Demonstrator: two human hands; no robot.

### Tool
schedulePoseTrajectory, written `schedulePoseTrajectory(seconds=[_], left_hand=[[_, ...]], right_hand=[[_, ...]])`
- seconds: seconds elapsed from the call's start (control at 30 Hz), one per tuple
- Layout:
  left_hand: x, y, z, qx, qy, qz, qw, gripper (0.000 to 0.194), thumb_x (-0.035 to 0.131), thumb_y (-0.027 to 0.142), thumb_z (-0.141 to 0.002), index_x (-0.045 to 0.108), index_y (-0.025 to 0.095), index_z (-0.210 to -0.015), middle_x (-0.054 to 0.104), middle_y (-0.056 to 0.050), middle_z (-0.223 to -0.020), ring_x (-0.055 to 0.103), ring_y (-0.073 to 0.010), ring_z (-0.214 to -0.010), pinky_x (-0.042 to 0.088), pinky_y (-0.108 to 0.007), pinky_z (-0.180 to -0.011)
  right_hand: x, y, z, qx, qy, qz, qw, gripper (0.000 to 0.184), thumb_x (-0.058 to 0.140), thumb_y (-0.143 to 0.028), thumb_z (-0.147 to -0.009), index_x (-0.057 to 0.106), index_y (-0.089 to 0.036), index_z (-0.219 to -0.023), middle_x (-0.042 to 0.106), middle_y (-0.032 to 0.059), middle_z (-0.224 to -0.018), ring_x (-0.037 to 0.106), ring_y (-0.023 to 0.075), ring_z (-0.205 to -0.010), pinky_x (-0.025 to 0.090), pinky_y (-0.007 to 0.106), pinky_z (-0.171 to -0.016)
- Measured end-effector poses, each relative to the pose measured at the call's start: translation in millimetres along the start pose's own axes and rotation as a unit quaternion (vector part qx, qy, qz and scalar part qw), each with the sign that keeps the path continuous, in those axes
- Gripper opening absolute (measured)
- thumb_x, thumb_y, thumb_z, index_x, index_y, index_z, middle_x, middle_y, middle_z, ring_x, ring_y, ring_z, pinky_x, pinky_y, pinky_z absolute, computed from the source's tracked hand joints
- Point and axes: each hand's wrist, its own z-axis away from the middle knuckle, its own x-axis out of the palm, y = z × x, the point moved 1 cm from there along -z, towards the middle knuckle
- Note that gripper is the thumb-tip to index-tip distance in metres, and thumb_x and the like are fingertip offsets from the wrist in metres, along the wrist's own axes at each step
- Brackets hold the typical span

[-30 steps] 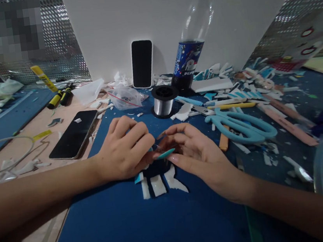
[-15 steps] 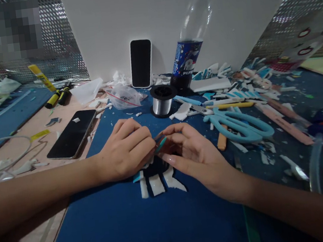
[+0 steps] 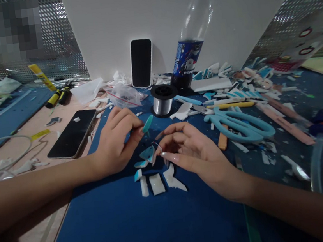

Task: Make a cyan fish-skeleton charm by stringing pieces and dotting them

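Observation:
My left hand (image 3: pixel 119 140) is closed in a pinch on a small teal oval piece (image 3: pixel 148 124), held above the blue mat (image 3: pixel 151 228). To its right, my right hand (image 3: pixel 196 152) has its fingers curled and thumb stretched toward them. A thin, pale, wire-like bit (image 3: pixel 157 146) shows at its fingertips, too small to name surely. Just below the hands lie a blue-and-white cut piece (image 3: pixel 147 153) and a small blue-topped scrap (image 3: pixel 138 175). Nearer me, a white square piece (image 3: pixel 157 184) rests beside a white curved piece (image 3: pixel 173 179) and a narrow white strip (image 3: pixel 144 186).
Behind the hands stand a spool of silvery wire (image 3: pixel 163 106), an upright phone (image 3: pixel 141 62) and a Pepsi bottle (image 3: pixel 187 57). Blue-handled scissors (image 3: pixel 247 124) lie at right among foam scraps. Another phone (image 3: pixel 73 133) lies left, near a zip bag (image 3: pixel 126 98).
My left hand has drawn up and left, away from my right hand, carrying the teal piece. The blue-and-white pieces beneath now show more fully. My right hand has barely moved.

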Motion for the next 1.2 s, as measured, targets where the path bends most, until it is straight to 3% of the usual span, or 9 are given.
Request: schedulePoseTrajectory(seconds=[0.13, 0.3, 0.4, 0.47, 0.63, 0.8, 0.9, 1.0, 1.2], left_hand=[[0.3, -1.3, 0.9, -0.019, -0.006, 0.02, 1.0, 0.027, 0.035, 0.036, -0.095, 0.05, 0.017, -0.083, 0.052, -0.004, -0.075, 0.046, -0.0161, -0.072, 0.038, -0.032, -0.069], [3.0, 1.2, 0.3, 0.062, -0.149, 0.022, 0.987, 0.044, 0.023, 0.049, -0.095, 0.051, 0.015, -0.086, 0.054, -0.007, -0.082, 0.043, -0.0185, -0.077, 0.036, -0.036, -0.076], [3.8, 1.9, -0.5, 0.062, -0.186, 0.038, 0.98, 0.041, 0.025, 0.047, -0.095, 0.05, 0.016, -0.085, 0.053, -0.007, -0.081, 0.042, -0.0185, -0.076, 0.037, -0.036, -0.076], [3.3, 2.4, -0.6, 0.061, -0.164, 0.043, 0.984, 0.036, 0.029, 0.046, -0.095, 0.048, 0.017, -0.084, 0.052, -0.006, -0.08, 0.043, -0.0182, -0.076, 0.037, -0.035, -0.074], [0.6, 4.5, 1.1, 0.083, -0.03, -0.027, 0.996, 0.03, 0.039, 0.044, -0.092, 0.043, 0.019, -0.076, 0.045, -0.002, -0.07, 0.041, -0.0172, -0.069, 0.036, -0.032, -0.065], [-0.5, 6.0, 4.0, 0.126, -0.05, -0.059, 0.989, 0.032, 0.039, 0.044, -0.091, 0.043, 0.019, -0.072, 0.047, -0.003, -0.067, 0.039, -0.0172, -0.065, 0.037, -0.033, -0.064], [-2.3, 6.6, 6.0, 0.146, -0.034, -0.069, 0.986, 0.028, 0.047, 0.042, -0.088, 0.044, 0.019, -0.072, 0.047, -0.003, -0.067, 0.039, -0.0175, -0.066, 0.037, -0.033, -0.063], [-2.7, 7.1, 7.3, 0.142, -0.016, -0.079, 0.987, 0.026, 0.051, 0.042, -0.086, 0.048, 0.019, -0.074, 0.049, -0.004, -0.068, 0.04, -0.0181, -0.067, 0.036, -0.033, -0.062], [0.4, 6.4, 6.6, 0.108, -0.056, -0.079, 0.989, 0.028, 0.043, 0.042, -0.089, 0.053, 0.017, -0.08, 0.055, -0.006, -0.074, 0.042, -0.0183, -0.068, 0.036, -0.034, -0.064]], right_hand=[[0.4, 0.7, -0.1, 0.005, -0.003, -0.016, 1.0, 0.021, 0.054, -0.024, -0.085, 0.041, -0.022, -0.102, 0.056, 0.0037, -0.092, 0.058, 0.0161, -0.087, 0.046, 0.033, -0.077], [0.3, 1.2, -0.6, -0.004, 0.001, 0.008, 1.0, 0.024, 0.056, -0.025, -0.083, 0.04, -0.021, -0.1, 0.054, 0.0036, -0.09, 0.055, 0.016, -0.083, 0.045, 0.033, -0.072], [0.0, 1.3, -0.5, -0.005, 0.001, 0.013, 1.0, 0.024, 0.055, -0.026, -0.083, 0.04, -0.02, -0.101, 0.054, 0.004, -0.09, 0.055, 0.0165, -0.083, 0.044, 0.033, -0.071], [-0.3, 1.3, -0.2, -0.003, 0.0, 0.012, 1.0, 0.024, 0.054, -0.026, -0.084, 0.04, -0.021, -0.102, 0.054, 0.004, -0.09, 0.055, 0.0164, -0.083, 0.045, 0.033, -0.072], [-0.8, 0.9, 0.0, -0.014, 0.001, -0.015, 1.0, 0.021, 0.053, -0.022, -0.084, 0.041, -0.022, -0.102, 0.054, 0.0034, -0.091, 0.055, 0.015, -0.084, 0.045, 0.03, -0.073], [0.9, -0.1, -1.1, -0.019, -0.006, -0.045, 0.999, 0.02, 0.051, -0.02, -0.085, 0.039, -0.022, -0.101, 0.054, 0.0036, -0.092, 0.056, 0.0148, -0.087, 0.046, 0.031, -0.077], [1.9, -1.3, -1.2, -0.017, -0.005, -0.047, 0.999, 0.018, 0.051, -0.022, -0.085, 0.039, -0.022, -0.1, 0.055, 0.0044, -0.092, 0.056, 0.0161, -0.089, 0.047, 0.032, -0.079], [1.4, -1.2, -0.8, -0.016, -0.003, -0.043, 0.999, 0.019, 0.051, -0.022, -0.085, 0.039, -0.022, -0.1, 0.054, 0.0046, -0.093, 0.056, 0.0169, -0.089, 0.047, 0.034, -0.079], [0.0, 1.5, 1.2, -0.023, -0.006, -0.009, 1.0, 0.02, 0.049, -0.019, -0.088, 0.04, -0.023, -0.105, 0.054, 0.0029, -0.095, 0.054, 0.014, -0.087, 0.045, 0.03, -0.075]])
